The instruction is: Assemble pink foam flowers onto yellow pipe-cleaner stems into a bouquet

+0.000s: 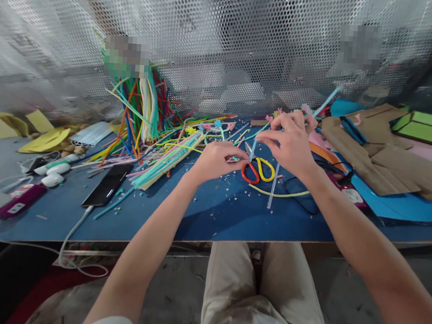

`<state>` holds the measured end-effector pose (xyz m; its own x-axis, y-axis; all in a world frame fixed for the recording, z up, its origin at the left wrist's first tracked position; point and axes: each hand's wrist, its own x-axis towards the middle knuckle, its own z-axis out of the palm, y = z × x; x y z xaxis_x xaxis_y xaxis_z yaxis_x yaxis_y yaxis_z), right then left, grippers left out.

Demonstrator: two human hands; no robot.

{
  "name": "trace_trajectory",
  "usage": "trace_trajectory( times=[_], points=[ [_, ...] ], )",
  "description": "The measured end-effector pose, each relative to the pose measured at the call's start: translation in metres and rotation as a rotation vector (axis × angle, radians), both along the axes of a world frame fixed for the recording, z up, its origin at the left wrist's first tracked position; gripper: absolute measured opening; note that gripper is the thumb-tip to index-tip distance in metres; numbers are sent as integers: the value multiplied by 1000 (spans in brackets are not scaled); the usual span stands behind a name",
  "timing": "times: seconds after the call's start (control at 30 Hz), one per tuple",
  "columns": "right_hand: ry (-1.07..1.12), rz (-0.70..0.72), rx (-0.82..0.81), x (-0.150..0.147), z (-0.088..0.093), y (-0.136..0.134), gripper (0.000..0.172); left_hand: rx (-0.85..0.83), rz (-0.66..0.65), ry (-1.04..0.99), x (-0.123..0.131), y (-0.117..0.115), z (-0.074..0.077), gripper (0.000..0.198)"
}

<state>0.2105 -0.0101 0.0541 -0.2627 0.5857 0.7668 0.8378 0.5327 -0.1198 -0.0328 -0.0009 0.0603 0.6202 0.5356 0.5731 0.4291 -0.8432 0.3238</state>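
A short light blue straw (pixel 254 149) spans the gap between my fingertips. My left hand (pixel 216 161) is closed in a pinch at its lower end, and something small and pale green shows by those fingers, too small to name. With thumb and forefinger, my right hand (pixel 291 142) pinches the upper end. A longer blue straw (pixel 327 101) sticks up beyond my right knuckles; whether that hand holds it is hidden. Just below the hands, scissors (pixel 265 169) with one red and one yellow handle lie on the blue table (pixel 212 221). Beside them lies a clear straw (pixel 273 188).
Bundled pastel straws (pixel 167 161) lie left, before a big upright bunch of coloured straws (pixel 146 103). A phone (pixel 107 185) with a white cable is at front left. Brown cardboard (pixel 398 150) and a purple power strip (pixel 350 193) are right. Perforated metal (pixel 239 45) stands behind.
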Motion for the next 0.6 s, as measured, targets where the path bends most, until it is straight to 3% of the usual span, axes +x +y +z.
trace_trajectory(
  times=[0.13,0.27,0.43,0.6],
  points=[
    [-10,46,-28,2,-6,9,25,-197,-9,-185,-2,-3,4,21],
    [-45,96,-35,-12,-11,4,28,-236,70,-417,-2,2,-2,24],
    [-194,157,2,-27,-11,-5,33,-97,276,-569,-2,13,-7,27],
    [-316,147,66,-28,-8,-12,28,153,409,-320,-4,14,-7,15]
  ],
)
